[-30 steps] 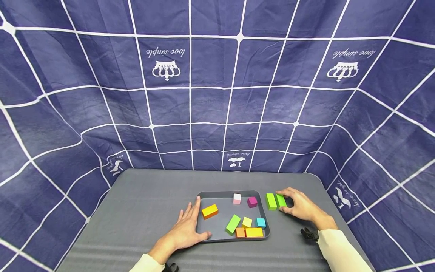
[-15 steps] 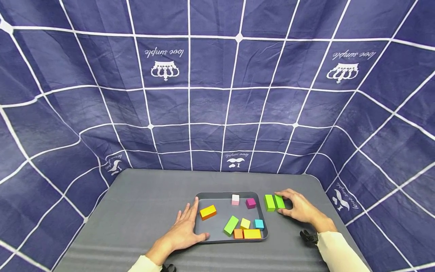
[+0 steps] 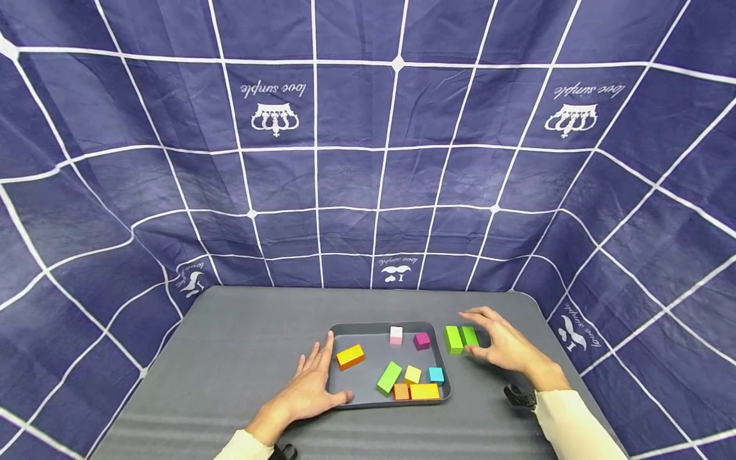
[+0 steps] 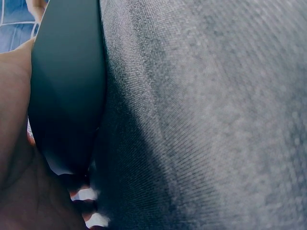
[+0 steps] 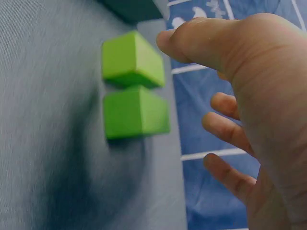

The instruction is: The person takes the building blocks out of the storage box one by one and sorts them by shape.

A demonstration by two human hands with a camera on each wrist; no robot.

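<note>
My left hand point(image 3: 310, 388) rests against the left side of a dark grey tray point(image 3: 368, 348), its fingers straight and thumb at the near corner. In the left wrist view the palm lies along the tray's outer wall point(image 4: 69, 81). Two green blocks lie side by side to the right of the tray: a left one point(image 3: 453, 340) and a right one point(image 3: 469, 335). My right hand point(image 3: 506, 343) hovers just right of them, thumb and fingers spread, holding nothing. The right wrist view shows the fingers apart from both green blocks point(image 5: 135, 114).
Inside the tray lie an orange-yellow block point(image 3: 350, 357), a green block point(image 3: 389, 377), a white-pink cube point(image 3: 396, 335), a magenta cube point(image 3: 421, 340), a blue cube point(image 3: 436, 375), a yellow cube point(image 3: 412, 374), an orange cube point(image 3: 401, 391) and a yellow block point(image 3: 424, 391). A blue curtain point(image 3: 345, 179) surrounds the grey table point(image 3: 247, 345).
My right hand has let go of the right green block, its fingers spreading and lifting off. The two green blocks now sit closer together. My left hand stays at the tray.
</note>
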